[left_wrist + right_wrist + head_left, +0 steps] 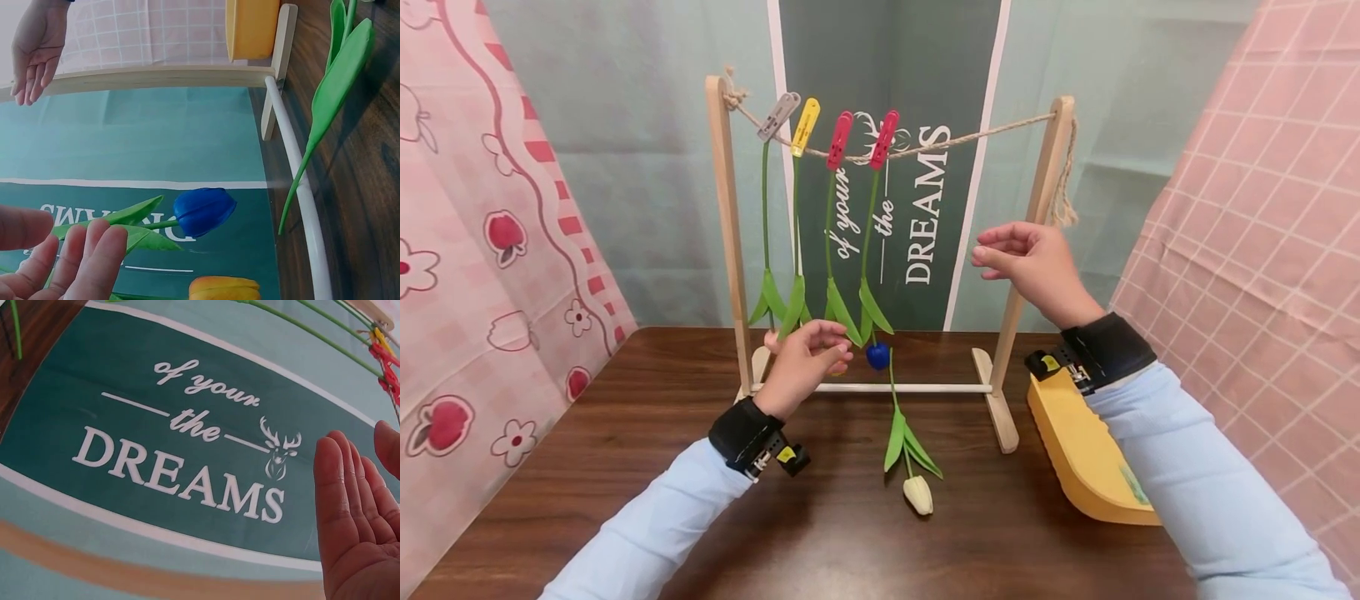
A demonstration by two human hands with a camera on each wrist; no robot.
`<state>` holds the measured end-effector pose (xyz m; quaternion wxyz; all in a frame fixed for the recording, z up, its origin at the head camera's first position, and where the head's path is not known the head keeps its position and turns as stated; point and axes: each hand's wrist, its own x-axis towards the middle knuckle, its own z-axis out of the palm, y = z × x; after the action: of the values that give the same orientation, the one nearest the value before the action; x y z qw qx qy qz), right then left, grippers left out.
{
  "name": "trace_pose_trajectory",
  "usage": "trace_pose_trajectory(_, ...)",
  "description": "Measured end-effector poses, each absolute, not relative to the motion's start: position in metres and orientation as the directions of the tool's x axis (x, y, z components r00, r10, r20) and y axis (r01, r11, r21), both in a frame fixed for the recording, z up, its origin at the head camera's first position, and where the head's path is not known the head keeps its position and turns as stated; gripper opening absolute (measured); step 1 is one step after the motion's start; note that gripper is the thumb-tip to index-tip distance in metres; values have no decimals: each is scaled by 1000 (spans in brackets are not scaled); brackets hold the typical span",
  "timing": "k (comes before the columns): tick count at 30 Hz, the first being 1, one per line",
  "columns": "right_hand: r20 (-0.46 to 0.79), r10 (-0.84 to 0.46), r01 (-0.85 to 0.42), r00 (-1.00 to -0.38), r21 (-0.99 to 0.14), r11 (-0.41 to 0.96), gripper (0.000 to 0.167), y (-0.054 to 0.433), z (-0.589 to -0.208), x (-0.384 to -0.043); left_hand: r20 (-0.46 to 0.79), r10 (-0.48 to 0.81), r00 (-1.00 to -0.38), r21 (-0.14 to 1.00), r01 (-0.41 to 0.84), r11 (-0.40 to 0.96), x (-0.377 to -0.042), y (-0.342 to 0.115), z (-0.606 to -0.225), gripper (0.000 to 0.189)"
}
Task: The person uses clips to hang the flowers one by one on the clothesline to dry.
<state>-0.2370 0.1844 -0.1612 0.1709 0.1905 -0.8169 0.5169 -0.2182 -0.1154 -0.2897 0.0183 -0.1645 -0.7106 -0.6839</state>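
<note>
Several artificial tulips hang heads down from a rope (977, 135), held by a grey clothespin (778, 116), a yellow clothespin (806, 127), a red clothespin (838, 140) and another red one (884, 139). Rightmost is a blue tulip (877, 356); beside it, a yellow-orange tulip (225, 289) shows in the left wrist view. My left hand (805, 362), fingers loosely bent and holding nothing, is near the hanging leaves and partly covers the flowers. To the right, my right hand (1033, 267) is raised before the post, also holding nothing. A white tulip (917, 494) lies on the table.
The rope spans a wooden stand (727, 225) with a white bottom bar (917, 388) just above the brown table (760, 533). A yellow bin (1075, 475) sits at the right, partly behind my right sleeve, with something green inside. Curtains (625, 167) close off the back and sides.
</note>
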Motion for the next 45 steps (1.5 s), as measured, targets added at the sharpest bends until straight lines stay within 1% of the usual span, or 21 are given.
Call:
trace_pose_trajectory(7,453,-111,-457,-885,-792,405,32,199,-170,-232,242,219,-945,968,250,12,-217,-114,-295,27)
trace_pose_trajectory(13,401,-90,-402,-912,-823,401,34,213,-181,-230,215,220,-952,975,220,0,-216,-113,-301,28)
trace_pose_trajectory(17,374,-92,-376,-923,-823,426,36,223,-190,-229,192,222,-956,981,195,-6,-214,-112,-303,27)
trace_pose_trajectory(23,368,-108,-375,-924,-807,456,36,246,-203,-229,167,239,-957,986,166,-24,-214,-110,-309,26)
trace_pose_trajectory(29,316,-86,-320,-945,-831,455,34,269,-216,-224,148,248,-958,989,145,-30,-215,-105,-319,24)
trace_pose_trajectory(36,297,-64,-288,-953,-817,499,34,282,-220,-220,129,256,-958,992,126,-27,-215,-101,-327,25)
trace_pose_trajectory(40,255,-94,-265,-962,-805,531,35,289,-221,-220,93,256,-962,995,95,-5,-215,-100,-333,25)
trace_pose_trajectory(45,173,-91,-194,-981,-807,558,39,294,-225,-220,64,270,-961,998,65,-3,-215,-100,-341,25)
